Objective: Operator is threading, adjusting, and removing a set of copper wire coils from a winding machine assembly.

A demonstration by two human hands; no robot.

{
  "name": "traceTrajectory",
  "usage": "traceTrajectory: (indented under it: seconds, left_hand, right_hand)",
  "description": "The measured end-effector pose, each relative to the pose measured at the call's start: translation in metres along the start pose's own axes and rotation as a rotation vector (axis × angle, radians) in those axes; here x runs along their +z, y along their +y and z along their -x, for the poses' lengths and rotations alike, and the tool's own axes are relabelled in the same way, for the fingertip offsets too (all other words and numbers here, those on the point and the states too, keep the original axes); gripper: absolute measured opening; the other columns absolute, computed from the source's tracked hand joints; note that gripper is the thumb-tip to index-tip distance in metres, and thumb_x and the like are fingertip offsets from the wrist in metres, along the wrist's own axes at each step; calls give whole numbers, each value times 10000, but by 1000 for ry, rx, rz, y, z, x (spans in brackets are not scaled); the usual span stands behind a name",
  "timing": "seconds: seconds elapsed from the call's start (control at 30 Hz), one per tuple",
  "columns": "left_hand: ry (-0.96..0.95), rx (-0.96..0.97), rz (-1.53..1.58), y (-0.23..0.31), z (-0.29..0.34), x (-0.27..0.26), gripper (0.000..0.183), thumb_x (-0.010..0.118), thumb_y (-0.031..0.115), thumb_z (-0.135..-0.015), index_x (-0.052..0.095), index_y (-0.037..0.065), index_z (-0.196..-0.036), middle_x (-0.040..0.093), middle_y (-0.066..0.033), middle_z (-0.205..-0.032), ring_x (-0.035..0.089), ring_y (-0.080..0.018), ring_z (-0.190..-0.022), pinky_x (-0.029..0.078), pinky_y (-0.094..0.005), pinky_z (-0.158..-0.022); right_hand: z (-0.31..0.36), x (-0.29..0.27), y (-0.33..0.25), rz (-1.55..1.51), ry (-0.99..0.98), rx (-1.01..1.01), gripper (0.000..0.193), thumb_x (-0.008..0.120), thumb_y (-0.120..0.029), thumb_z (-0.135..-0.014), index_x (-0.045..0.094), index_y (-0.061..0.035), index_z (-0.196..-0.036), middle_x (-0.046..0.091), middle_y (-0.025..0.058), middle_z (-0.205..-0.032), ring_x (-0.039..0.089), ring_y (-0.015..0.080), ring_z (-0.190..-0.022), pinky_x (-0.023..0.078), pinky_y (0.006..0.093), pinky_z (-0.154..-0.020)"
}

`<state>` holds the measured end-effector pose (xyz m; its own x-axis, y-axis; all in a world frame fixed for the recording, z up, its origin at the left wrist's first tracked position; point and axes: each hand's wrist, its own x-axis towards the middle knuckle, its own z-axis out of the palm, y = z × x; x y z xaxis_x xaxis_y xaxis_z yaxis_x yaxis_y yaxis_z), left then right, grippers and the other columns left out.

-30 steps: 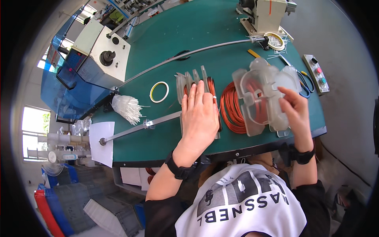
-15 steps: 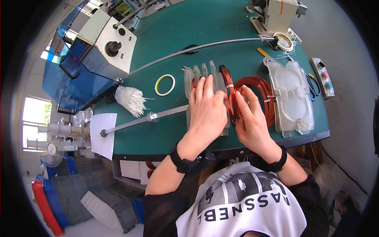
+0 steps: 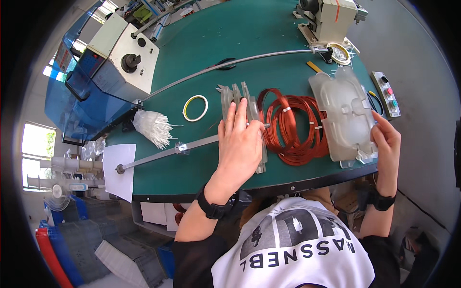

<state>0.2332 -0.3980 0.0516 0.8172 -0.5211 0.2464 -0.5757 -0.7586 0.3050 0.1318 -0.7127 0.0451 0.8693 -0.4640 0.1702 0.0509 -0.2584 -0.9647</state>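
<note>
Between hands: copper wire coils (image 3: 290, 126); left hand (image 3: 240, 144) flat on clear strips (image 3: 242, 103), right hand (image 3: 386, 144) gripping plastic tray (image 3: 343, 113).

Narrow clear plastic strips (image 3: 245, 120), several side by side, lie flat on the green surface (image 3: 201, 53), running away from its near edge, partly covered by the left hand (image 3: 238, 146) pressing flat on them. Copper-red wire coil (image 3: 290, 125), bundled loops with pale ties, lies flat just right of them. Clear moulded plastic tray stack (image 3: 343, 113) lies right of the coil, near end overhanging the edge, right hand (image 3: 388, 144) at its near right corner.
</note>
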Motion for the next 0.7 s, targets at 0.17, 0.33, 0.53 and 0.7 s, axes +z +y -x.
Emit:
traceTrajectory:
  seconds: [0.17, 0.33, 0.53, 0.7]
  left_hand:
    - [80, -61, 168, -13, 5, -3, 197, 552, 159, -889, 577, 31, -1036, 368, -249, -1400, 308, -399, -1327, 276, -454, -1053]
    - [137, -53, 315, -17, 16, -1, 360, 610, 111, -840, 488, 31, -1169, 264, -261, -1443, 265, -414, -1341, 307, -427, -1063]
    - [142, -160, 223, -12, 30, -2, 253, 628, 203, -849, 521, 45, -1014, 344, -286, -1380, 636, -311, -808, 509, -371, -729]
    - [116, -161, 190, -13, 26, -8, 260, 608, 267, -870, 528, 67, -1016, 345, -286, -1378, 641, -312, -795, 515, -380, -709]
  right_hand:
    - [16, 71, -45, 489, -11, -480, 251, 638, -11, -774, 647, -14, -1025, 568, 94, -844, 574, 250, -669, 438, 311, -597]
    - [43, 169, -48, 520, -481, -387, 549, 677, -187, -752, 500, 64, -1207, 594, 150, -706, 613, 312, -644, 483, 384, -562]
    - [27, 148, -36, 683, -259, -457, 491, 589, -37, -700, 548, 31, -1184, 577, 143, -593, 605, 273, -546, 446, 387, -487]
    - [7, 39, -20, 103, 7, -111, 341, 541, 60, -781, 613, 29, -1113, 465, 59, -588, 482, 132, -565, 372, 252, -525]
